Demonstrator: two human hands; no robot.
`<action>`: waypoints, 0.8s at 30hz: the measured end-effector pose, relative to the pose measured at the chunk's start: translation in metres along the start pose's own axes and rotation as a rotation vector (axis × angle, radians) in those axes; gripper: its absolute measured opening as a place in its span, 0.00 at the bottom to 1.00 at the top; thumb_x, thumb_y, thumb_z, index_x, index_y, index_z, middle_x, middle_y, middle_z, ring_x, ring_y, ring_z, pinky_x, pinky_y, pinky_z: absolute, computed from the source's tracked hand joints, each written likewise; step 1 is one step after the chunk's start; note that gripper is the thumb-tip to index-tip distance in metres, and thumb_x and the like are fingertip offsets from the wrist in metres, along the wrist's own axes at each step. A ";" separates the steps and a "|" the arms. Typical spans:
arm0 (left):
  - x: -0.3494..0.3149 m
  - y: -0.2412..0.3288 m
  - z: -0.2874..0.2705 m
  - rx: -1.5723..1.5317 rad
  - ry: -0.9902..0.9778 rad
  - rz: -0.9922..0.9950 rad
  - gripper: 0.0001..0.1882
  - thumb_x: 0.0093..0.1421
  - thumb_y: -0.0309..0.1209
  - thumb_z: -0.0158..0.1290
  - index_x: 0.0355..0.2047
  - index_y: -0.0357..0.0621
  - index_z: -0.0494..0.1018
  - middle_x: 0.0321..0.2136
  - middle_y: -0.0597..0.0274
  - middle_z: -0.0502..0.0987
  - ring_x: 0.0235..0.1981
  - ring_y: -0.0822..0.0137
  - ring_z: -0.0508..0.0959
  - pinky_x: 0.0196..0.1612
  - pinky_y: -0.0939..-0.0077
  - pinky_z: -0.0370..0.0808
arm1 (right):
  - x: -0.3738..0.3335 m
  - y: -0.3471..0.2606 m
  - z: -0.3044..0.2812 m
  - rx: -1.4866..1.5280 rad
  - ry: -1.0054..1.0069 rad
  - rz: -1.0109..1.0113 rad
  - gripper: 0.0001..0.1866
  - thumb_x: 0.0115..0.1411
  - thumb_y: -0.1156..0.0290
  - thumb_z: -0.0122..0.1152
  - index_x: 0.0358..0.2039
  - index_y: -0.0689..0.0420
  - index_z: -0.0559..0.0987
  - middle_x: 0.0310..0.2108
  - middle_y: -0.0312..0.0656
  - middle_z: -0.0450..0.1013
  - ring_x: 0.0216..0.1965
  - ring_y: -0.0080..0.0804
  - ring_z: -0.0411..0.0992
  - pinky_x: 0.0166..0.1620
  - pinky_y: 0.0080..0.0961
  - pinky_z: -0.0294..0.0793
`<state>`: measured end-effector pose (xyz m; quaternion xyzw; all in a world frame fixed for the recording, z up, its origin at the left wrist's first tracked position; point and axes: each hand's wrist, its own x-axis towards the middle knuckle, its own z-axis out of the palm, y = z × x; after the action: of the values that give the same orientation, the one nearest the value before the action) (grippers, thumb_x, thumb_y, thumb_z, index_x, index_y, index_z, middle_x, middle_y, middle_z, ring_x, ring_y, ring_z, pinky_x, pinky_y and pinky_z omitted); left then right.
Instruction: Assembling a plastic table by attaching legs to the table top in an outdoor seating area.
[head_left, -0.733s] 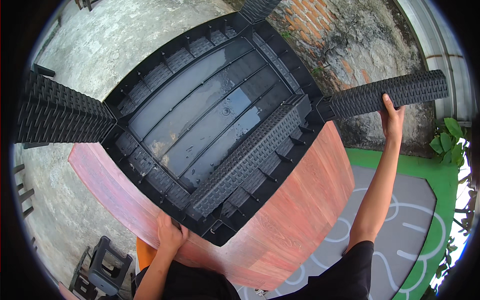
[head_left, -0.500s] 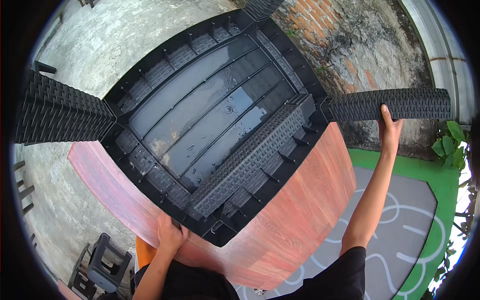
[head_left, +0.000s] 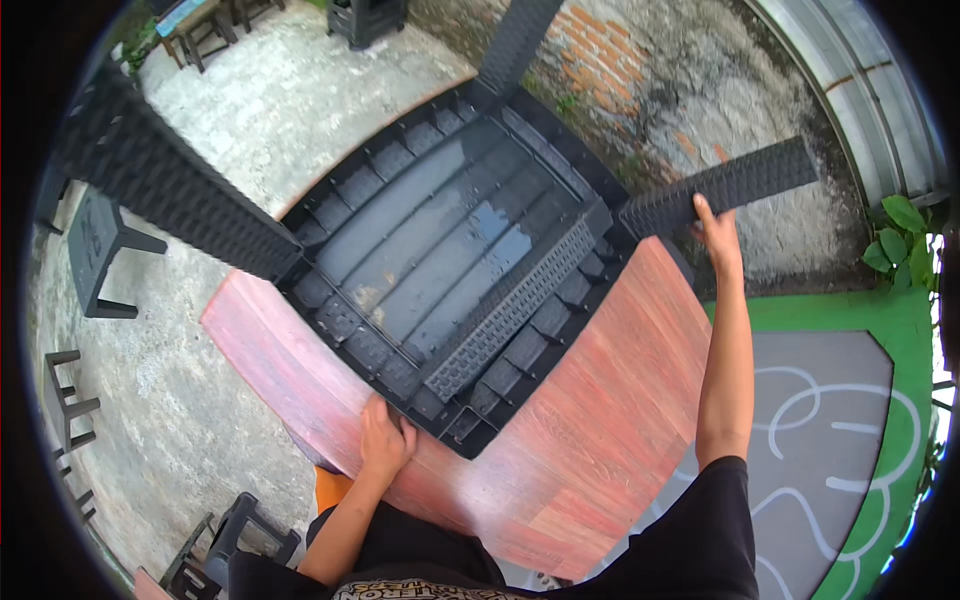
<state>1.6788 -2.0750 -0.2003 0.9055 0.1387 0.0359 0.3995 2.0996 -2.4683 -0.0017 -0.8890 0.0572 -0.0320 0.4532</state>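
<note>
An upturned black woven-look plastic table (head_left: 445, 250) rests on a reddish wood-patterned tabletop (head_left: 560, 430), with a little water pooled on its ribbed underside. Legs stand out from its left, far and right corners; the near corner holds an open socket (head_left: 465, 425). A loose woven-look leg (head_left: 515, 310) lies inside along the near right side. My right hand (head_left: 718, 235) is closed round the right table leg (head_left: 740, 185), thumb on top. Near the front left side, my left hand (head_left: 388, 440) curls against the black table's rim, its fingertips partly hidden.
Dark plastic stools stand on the concrete floor: one at left (head_left: 100, 250), another at lower left (head_left: 240, 545). A weathered wall (head_left: 690, 100) with bare brick rises behind the table. On the right are a green-and-grey painted surface (head_left: 830, 400) and a leafy plant (head_left: 900, 245).
The view has swung, bringing more floor and stools into sight. The upturned table appears turned and tilted differently, its left leg now slanting upward. Both hands keep their places on it.
</note>
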 end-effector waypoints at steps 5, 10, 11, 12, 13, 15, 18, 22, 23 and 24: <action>0.001 -0.002 0.005 -0.010 0.134 0.200 0.32 0.48 0.22 0.51 0.54 0.27 0.54 0.49 0.35 0.63 0.49 0.40 0.66 0.54 0.53 0.62 | -0.052 -0.005 0.057 -0.408 0.141 0.284 0.33 0.48 0.62 0.68 0.49 0.69 0.68 0.32 0.54 0.77 0.32 0.39 0.78 0.36 0.33 0.76; 0.001 -0.001 -0.012 -0.209 0.117 0.192 0.30 0.50 0.17 0.47 0.55 0.27 0.53 0.50 0.37 0.63 0.50 0.46 0.68 0.53 0.59 0.66 | -0.163 -0.045 0.138 -0.581 -0.195 -0.022 0.29 0.51 0.57 0.64 0.49 0.63 0.73 0.33 0.57 0.76 0.39 0.50 0.76 0.45 0.40 0.74; -0.001 0.003 -0.016 -0.219 0.107 0.207 0.30 0.50 0.17 0.47 0.55 0.27 0.53 0.50 0.37 0.63 0.50 0.46 0.68 0.53 0.59 0.66 | -0.176 -0.036 0.149 -0.642 -0.113 -0.047 0.35 0.51 0.54 0.63 0.54 0.63 0.69 0.35 0.61 0.75 0.40 0.54 0.75 0.47 0.41 0.73; -0.003 0.005 -0.024 -0.327 0.068 0.101 0.30 0.50 0.17 0.47 0.55 0.28 0.53 0.50 0.38 0.62 0.50 0.48 0.69 0.52 0.62 0.67 | -0.193 -0.040 0.162 -0.602 -0.144 0.000 0.38 0.52 0.55 0.62 0.59 0.61 0.62 0.43 0.64 0.71 0.42 0.61 0.72 0.48 0.43 0.72; -0.001 0.006 -0.031 -0.432 0.036 -0.003 0.30 0.51 0.17 0.46 0.56 0.29 0.53 0.50 0.40 0.62 0.50 0.51 0.69 0.50 0.64 0.68 | -0.214 -0.047 0.172 -0.526 -0.178 -0.154 0.39 0.52 0.65 0.62 0.62 0.58 0.56 0.50 0.65 0.65 0.48 0.62 0.67 0.52 0.42 0.68; -0.006 0.006 -0.037 -0.405 0.059 0.010 0.30 0.51 0.16 0.45 0.56 0.31 0.53 0.51 0.42 0.62 0.50 0.54 0.70 0.49 0.67 0.69 | -0.239 -0.050 0.185 -0.715 -0.319 -0.526 0.44 0.44 0.84 0.58 0.63 0.47 0.57 0.60 0.55 0.54 0.58 0.56 0.57 0.56 0.39 0.65; -0.016 0.001 -0.045 -0.467 0.075 -0.045 0.30 0.51 0.16 0.44 0.57 0.31 0.52 0.51 0.42 0.62 0.50 0.55 0.71 0.49 0.67 0.69 | -0.273 -0.067 0.194 -1.028 -0.456 -0.762 0.41 0.47 0.81 0.58 0.61 0.36 0.60 0.62 0.43 0.55 0.60 0.46 0.55 0.58 0.48 0.59; -0.020 0.000 -0.047 -0.493 0.056 -0.053 0.31 0.52 0.16 0.43 0.57 0.31 0.51 0.51 0.42 0.62 0.49 0.56 0.73 0.48 0.69 0.70 | -0.263 -0.029 0.204 -1.005 -0.490 -0.957 0.30 0.48 0.79 0.56 0.54 0.50 0.67 0.54 0.42 0.63 0.60 0.39 0.58 0.58 0.49 0.59; -0.022 -0.004 -0.051 -0.504 0.053 -0.071 0.31 0.52 0.16 0.43 0.58 0.31 0.51 0.50 0.41 0.62 0.49 0.56 0.73 0.47 0.70 0.71 | -0.265 -0.037 0.202 -1.001 -0.491 -0.965 0.30 0.48 0.79 0.56 0.54 0.50 0.67 0.54 0.42 0.63 0.60 0.39 0.58 0.58 0.49 0.59; -0.023 -0.007 -0.054 -0.504 0.059 -0.072 0.31 0.52 0.16 0.43 0.58 0.31 0.51 0.50 0.41 0.62 0.49 0.56 0.73 0.47 0.70 0.71 | -0.267 -0.045 0.195 -0.946 -0.449 -0.976 0.26 0.48 0.79 0.55 0.51 0.53 0.69 0.52 0.42 0.64 0.59 0.38 0.59 0.58 0.49 0.60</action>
<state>1.6457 -2.0385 -0.1675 0.7704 0.1691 0.0817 0.6093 1.8593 -2.2507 -0.0817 -0.8995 -0.4340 -0.0190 -0.0459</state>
